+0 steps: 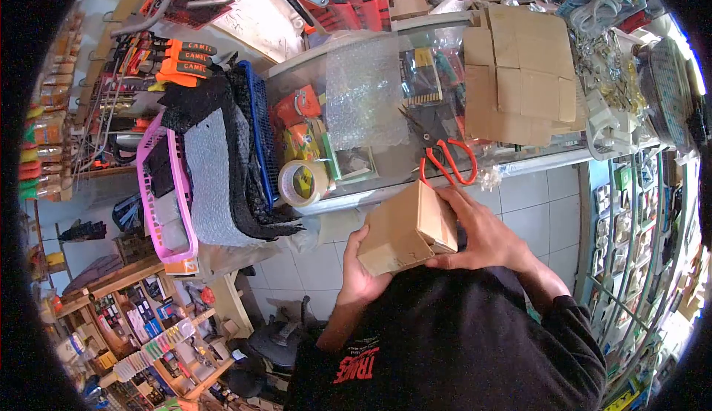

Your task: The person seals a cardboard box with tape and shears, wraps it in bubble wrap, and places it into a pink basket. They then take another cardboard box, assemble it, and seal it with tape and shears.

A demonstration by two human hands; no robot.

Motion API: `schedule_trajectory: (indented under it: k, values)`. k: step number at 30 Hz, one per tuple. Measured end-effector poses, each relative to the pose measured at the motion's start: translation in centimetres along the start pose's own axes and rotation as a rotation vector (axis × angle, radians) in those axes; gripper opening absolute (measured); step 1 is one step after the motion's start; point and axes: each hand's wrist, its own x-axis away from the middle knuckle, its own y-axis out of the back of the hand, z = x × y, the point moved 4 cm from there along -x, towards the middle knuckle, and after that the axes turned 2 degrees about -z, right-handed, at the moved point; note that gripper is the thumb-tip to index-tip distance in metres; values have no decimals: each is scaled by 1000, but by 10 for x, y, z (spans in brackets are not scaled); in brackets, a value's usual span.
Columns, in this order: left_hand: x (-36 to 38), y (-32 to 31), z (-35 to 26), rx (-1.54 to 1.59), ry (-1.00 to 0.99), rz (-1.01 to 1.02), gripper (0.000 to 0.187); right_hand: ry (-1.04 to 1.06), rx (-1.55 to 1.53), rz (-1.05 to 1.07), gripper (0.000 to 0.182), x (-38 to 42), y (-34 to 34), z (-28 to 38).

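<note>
A small brown cardboard box (400, 226) is held tilted in front of my chest, between both hands. My left hand (363, 274) supports its left side, with the thumb along the near edge. My right hand (482, 233) grips the right end, fingers over the top and thumb underneath. The lower right edge of the box looks slightly rough. Just beyond it, red-handled scissors (450, 160) lie with blades apart on the glass counter (404, 166). A piece of bubble wrap (363, 92) and a roll of clear tape (304, 183) rest on the same counter.
A flattened cardboard piece (519, 77) covers the counter's right part. To the left stand a pink basket (144, 196) and a blue basket (259, 126), with black and grey wrapping sheets (215, 174) between. Shelves (148, 322) and a glass display case (623, 240) flank me.
</note>
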Motion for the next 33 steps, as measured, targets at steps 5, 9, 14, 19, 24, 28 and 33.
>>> schedule_trajectory:
  k: [5, 9, 14, 19, 24, 28, 33]
  values:
    - [-2, 6, 0, 64, 20, -56, 50, 74, -86, 83, 113, 1, 4, -7]
    - [0, 0, 1, 40, 21, -12, 53, 21, -118, 107, 110, 1, 9, -6]
    - [5, -7, 1, 3, 13, 52, 55, 23, -152, 97, 106, -1, 8, -9]
    - [6, -6, 0, 18, -15, 44, 55, 31, -123, 78, 103, -2, 9, -6]
    - [8, -5, -1, -4, -45, 6, 55, 38, -146, 44, 98, -4, 9, -3]
    - [12, -4, -1, -38, -67, 20, 57, 10, -188, -12, 93, -5, 7, 1]
    - [23, -1, 2, -12, -123, 154, 70, -9, -263, -59, 91, -5, 1, -4]
